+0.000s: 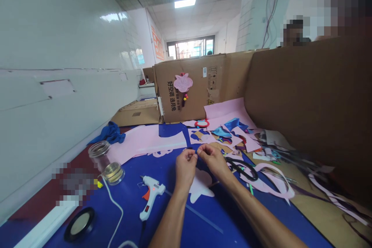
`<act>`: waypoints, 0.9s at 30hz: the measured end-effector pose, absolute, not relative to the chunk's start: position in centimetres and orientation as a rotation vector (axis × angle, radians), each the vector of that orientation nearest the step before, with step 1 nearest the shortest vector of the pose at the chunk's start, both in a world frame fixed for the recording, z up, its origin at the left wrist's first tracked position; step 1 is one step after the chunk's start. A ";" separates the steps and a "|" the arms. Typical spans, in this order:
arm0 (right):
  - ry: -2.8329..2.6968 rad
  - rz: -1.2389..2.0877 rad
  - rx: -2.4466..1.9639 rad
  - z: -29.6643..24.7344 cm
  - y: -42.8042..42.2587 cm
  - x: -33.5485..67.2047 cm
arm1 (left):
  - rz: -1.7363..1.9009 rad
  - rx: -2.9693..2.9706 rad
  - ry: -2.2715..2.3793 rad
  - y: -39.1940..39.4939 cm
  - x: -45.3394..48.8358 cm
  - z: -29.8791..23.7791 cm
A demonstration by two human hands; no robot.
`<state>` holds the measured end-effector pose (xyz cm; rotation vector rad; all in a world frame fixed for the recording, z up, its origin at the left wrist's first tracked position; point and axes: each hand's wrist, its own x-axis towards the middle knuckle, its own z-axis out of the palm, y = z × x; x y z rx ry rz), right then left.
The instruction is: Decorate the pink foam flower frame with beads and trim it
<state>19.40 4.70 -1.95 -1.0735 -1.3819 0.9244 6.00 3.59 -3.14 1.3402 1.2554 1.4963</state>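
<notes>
My left hand (186,164) and my right hand (211,157) meet fingertip to fingertip over the blue table, both closed in a pinch. Whatever is between the fingers is too small to make out; a dark speck shows near the left fingertips. Beneath them lies a pink cut-out shape (201,186), partly covered by my hands. Left of my left forearm rests a white glue gun (151,194) with an orange trigger, a clear glue stick (200,217) reaching out behind it. Close to my right wrist are black-handled scissors (243,168).
Pink sheets (148,141) and pink scraps (250,141) spread across the back and right. A clear jar (100,153) and a black tape roll (79,224) stand at left. Cardboard (197,100) walls the far side, bearing a pink flower-like ornament (183,83). A white cable (114,201) crosses the left.
</notes>
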 end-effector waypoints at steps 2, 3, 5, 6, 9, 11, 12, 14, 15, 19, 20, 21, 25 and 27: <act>-1.404 0.850 -1.084 -2.1 4.7 19.4 | 1.496 1.373 1.266 3.6 5.9 -3.2; -1.412 0.826 -1.088 -2.2 4.7 19.4 | 1.501 1.374 1.269 3.6 5.9 -3.3; -1.424 0.828 -1.100 -2.4 4.8 19.4 | 1.509 1.363 1.274 3.6 5.8 -3.3; -1.430 0.841 -1.107 -2.5 4.8 19.4 | 1.509 1.362 1.279 3.6 5.8 -3.3; -1.454 0.843 -1.117 -2.5 4.9 19.6 | 1.490 1.380 1.295 3.6 5.8 -3.2; -1.466 0.850 -1.114 -2.5 5.0 19.6 | 1.482 1.328 1.286 3.6 5.9 -3.0; -1.465 0.868 -1.109 -2.5 5.1 19.6 | 1.477 1.275 1.273 3.5 6.0 -2.9; -1.448 0.914 -1.094 -2.6 5.2 19.6 | 1.472 1.158 1.244 3.4 6.1 -2.5; -1.436 0.929 -1.089 -2.7 5.2 19.5 | 1.466 1.116 1.233 3.4 6.1 -2.2; -1.436 0.934 -1.080 -2.8 5.2 19.5 | 1.469 1.118 1.222 3.2 5.7 -1.7; -1.446 0.938 -1.072 -2.7 5.1 19.5 | 1.474 1.145 1.224 3.2 5.6 -1.6; -1.457 0.946 -1.063 -2.7 5.1 19.5 | 1.479 1.174 1.226 3.2 5.5 -1.6; -1.484 1.012 -1.029 -2.4 4.9 19.6 | 1.460 1.241 1.244 3.3 5.0 -1.8; -1.472 1.057 -1.019 -2.2 4.8 19.5 | 1.464 1.234 1.261 3.3 5.0 -1.9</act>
